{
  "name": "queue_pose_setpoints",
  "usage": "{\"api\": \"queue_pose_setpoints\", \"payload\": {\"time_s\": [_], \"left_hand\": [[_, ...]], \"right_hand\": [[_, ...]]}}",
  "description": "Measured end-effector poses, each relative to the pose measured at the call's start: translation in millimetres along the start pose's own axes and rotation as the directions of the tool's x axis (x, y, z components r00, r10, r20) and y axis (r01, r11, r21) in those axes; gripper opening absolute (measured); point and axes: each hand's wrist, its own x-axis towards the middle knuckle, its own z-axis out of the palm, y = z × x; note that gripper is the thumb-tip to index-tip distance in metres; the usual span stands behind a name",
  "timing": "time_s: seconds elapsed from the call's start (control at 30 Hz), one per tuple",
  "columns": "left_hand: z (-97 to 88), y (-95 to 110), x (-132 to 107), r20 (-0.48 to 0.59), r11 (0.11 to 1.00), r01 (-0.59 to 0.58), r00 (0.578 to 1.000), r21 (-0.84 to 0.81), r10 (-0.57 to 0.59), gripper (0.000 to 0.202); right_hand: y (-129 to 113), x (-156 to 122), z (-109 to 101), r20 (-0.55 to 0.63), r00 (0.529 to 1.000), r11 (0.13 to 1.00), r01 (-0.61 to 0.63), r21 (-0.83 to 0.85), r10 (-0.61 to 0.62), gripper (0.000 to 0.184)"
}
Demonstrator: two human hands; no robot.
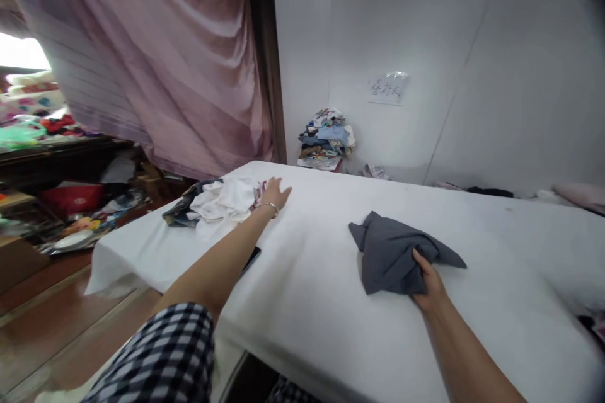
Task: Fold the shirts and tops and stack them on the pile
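My right hand (428, 280) grips a crumpled dark grey cloth garment (390, 255) at its near right side, thumb on top and the other fingers hidden beneath. The garment's exact kind does not show. At the table's far left, my left hand (275, 194) reaches out with its fingers apart, holding nothing I can see. It is beside a loose heap of white clothes (227, 198), near a bit with red marks. A dark camouflage-like garment (182, 211) pokes out at the heap's left side.
Both hands are over a table with a white cloth (307, 302). A dark flat object (250, 259) lies partly behind my left forearm. Beyond the far edge stands a stack of folded clothes (328, 138) by the wall. A pink curtain (189, 44) hangs at the left, above a cluttered floor.
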Motion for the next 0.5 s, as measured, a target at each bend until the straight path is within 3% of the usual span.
{"api": "queue_pose_setpoints", "payload": {"time_s": [0.03,0.1,0.2,0.27,0.33,0.4,0.43,0.5], "left_hand": [[13.3,15,-15,0.068,0.991,-0.109,0.991,-0.075,0.114,0.046],[41.3,45,-58,0.185,0.923,-0.254,0.931,-0.287,0.314,0.045],[73.2,82,-131,0.33,0.796,-0.286,0.796,-0.534,0.508,0.057],[86.3,99,-167,0.4,0.759,-0.225,0.74,-0.611,0.541,0.068],[96.9,110,-188,0.464,0.77,-0.134,0.729,-0.624,0.503,0.082],[108.0,114,-194,0.485,0.781,-0.064,0.751,-0.621,0.448,0.088],[114.0,114,-193,0.478,0.772,-0.03,0.77,-0.634,0.422,0.082],[126.3,110,-185,0.475,0.699,0.148,0.827,-0.7,0.3,0.054]], "right_hand": [[2,-2,2,0.021,1.0,1.0,0.017,-0.005,-0.017,0.019],[6,-6,7,0.085,0.993,0.995,0.086,-0.043,-0.082,0.029],[12,-13,15,0.199,0.954,0.942,0.264,-0.207,-0.224,0.042],[15,-19,19,0.304,0.9,0.825,0.415,-0.384,-0.312,0.046],[17,-25,22,0.443,0.825,0.644,0.557,-0.524,-0.352,0.052],[18,-29,23,0.578,0.75,0.474,0.656,-0.587,-0.322,0.059],[18,-30,22,0.615,0.732,0.413,0.677,-0.609,-0.294,0.062],[18,-28,19,0.616,0.745,0.329,0.666,-0.669,-0.256,0.07]]}}
